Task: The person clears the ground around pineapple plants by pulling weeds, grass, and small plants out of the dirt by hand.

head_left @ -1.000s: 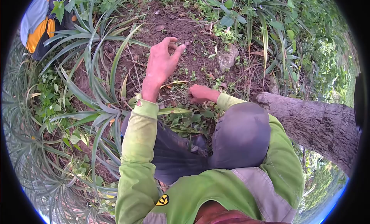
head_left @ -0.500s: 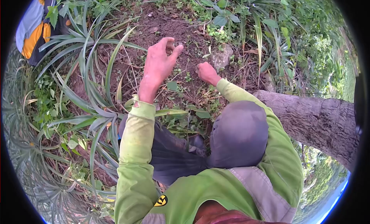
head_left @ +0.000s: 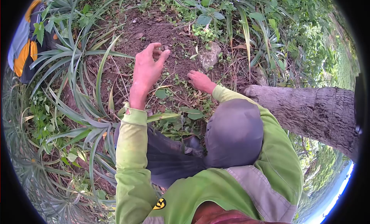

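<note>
My left hand [head_left: 149,68] hovers over the bare brown soil [head_left: 148,33], with its thumb and curled fingers apart and nothing visible between them. Low among small weeds [head_left: 181,98], my right hand [head_left: 201,81] is closed, its fingertips turned down toward the ground. Whatever it may grip is hidden by the fingers. Just beyond that hand lies a pale rock [head_left: 210,55] half set in the soil. Both arms wear green sleeves, and my bent knee [head_left: 235,133] is beside the right forearm.
Long-leaved spiky plants [head_left: 94,125] spread along the left, some leaves reaching near my left wrist. A thick tree trunk [head_left: 304,108] lies across the right side. An orange, grey and dark cloth item [head_left: 27,54] is at the upper left. Leafy growth [head_left: 208,16] stands at the back.
The view has shifted, so the ground appears farther left. My right hand has drawn back from the rock toward my body, still closed. My left hand keeps nearly the same pose.
</note>
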The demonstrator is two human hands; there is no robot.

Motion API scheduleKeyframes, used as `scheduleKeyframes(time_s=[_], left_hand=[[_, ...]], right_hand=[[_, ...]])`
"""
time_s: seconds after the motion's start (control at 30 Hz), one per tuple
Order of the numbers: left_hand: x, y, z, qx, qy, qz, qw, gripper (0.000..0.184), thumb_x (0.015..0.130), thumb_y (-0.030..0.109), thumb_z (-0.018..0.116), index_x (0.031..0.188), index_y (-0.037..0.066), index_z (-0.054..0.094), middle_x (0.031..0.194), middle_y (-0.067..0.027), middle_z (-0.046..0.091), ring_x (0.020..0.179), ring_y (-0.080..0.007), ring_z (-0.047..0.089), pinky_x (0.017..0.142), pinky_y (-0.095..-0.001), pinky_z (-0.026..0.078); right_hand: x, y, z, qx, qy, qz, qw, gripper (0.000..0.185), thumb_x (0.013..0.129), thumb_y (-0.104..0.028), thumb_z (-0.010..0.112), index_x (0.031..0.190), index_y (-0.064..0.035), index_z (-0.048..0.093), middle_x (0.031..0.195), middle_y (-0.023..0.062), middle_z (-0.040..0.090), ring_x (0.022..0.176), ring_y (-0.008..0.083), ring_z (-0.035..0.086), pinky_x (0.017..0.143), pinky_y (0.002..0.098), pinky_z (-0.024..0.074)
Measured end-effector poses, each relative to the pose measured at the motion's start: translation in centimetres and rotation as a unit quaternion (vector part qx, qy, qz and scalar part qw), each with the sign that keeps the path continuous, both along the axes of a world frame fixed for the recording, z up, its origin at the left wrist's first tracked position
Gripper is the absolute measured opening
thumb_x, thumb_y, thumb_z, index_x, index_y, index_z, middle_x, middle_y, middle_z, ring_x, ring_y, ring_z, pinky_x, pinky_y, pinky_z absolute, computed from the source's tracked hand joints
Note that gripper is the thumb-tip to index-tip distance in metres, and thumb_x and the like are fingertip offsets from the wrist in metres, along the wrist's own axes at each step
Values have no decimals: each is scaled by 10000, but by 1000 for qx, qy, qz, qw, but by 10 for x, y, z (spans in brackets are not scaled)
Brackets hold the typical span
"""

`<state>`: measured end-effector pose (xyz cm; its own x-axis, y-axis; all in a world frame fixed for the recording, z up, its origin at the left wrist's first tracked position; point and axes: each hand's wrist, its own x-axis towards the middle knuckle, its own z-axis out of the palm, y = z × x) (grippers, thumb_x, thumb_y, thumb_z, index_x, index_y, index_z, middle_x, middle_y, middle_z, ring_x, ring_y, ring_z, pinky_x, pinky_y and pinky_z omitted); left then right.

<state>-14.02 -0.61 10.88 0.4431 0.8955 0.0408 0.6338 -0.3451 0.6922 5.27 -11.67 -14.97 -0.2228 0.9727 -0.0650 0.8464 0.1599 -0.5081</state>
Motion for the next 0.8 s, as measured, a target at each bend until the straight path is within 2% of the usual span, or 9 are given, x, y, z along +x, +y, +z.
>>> scheduleKeyframes(time_s=[0.03,0.1,0.17,0.23,0.3,0.5,0.57,0.7,0.8], left_hand=[[0,1,-2,-2,-1,-4,1000,418,970,285,779,1259,-7,699,1034,-181,794,948,-247,779,855,-375,600],[-2,1,-6,18,-36,-5,999,454,957,308,787,1252,-23,686,1019,-195,782,900,-283,772,802,-385,598],[-3,0,-4,18,-35,-9,999,448,960,300,786,1256,-20,685,1043,-197,780,911,-274,772,807,-386,601],[-5,0,-4,18,-17,-14,1000,438,964,297,782,1254,-16,685,1046,-198,779,917,-272,771,806,-385,601],[-2,-3,-6,10,-15,-14,1000,438,963,296,782,1253,-17,685,1039,-195,780,913,-270,770,806,-385,600],[6,-4,-3,11,-22,-23,999,444,964,300,779,1254,-22,681,1016,-192,780,896,-267,765,806,-386,597],[6,-3,-2,11,-24,-21,999,446,965,302,779,1254,-23,681,1013,-192,780,892,-267,765,805,-384,596],[2,-3,-3,-4,-3,-12,1000,425,976,272,777,1279,-12,685,1035,-155,792,932,-209,768,831,-355,596],[7,-1,-2,-6,-5,-16,1000,426,976,274,778,1276,-13,685,1033,-153,792,932,-211,768,844,-359,594]], right_hand=[[1,-2,3,-2,-1,-4,1000,368,929,-255,749,1196,-24,647,1122,167,650,1064,361,671,948,456,561],[7,-5,23,-217,7,60,974,281,923,-225,748,1098,-11,696,1040,160,682,1026,353,683,948,451,564],[30,-5,32,-236,95,58,965,245,925,-219,745,1018,7,723,960,158,694,1019,353,691,952,451,564],[57,0,22,20,80,-199,977,317,931,-250,749,1125,-4,705,1042,167,678,1066,369,675,964,450,554],[80,4,12,96,0,-255,962,351,948,-279,746,1184,-27,689,1197,162,658,1131,366,659,999,457,537],[87,6,-6,76,31,-207,975,274,964,-223,707,1141,-14,712,1151,196,672,1103,396,669,972,468,543],[76,-1,1,73,89,-263,958,186,930,-144,716,1011,21,744,973,179,740,919,391,714,879,460,566],[68,-10,13,-1,190,-312,931,247,922,-189,758,1041,28,756,921,212,766,868,383,739,851,433,586],[62,-5,9,63,131,-307,940,275,934,-227,767,1050,21,743,914,226,758,869,398,732,850,459,579]])
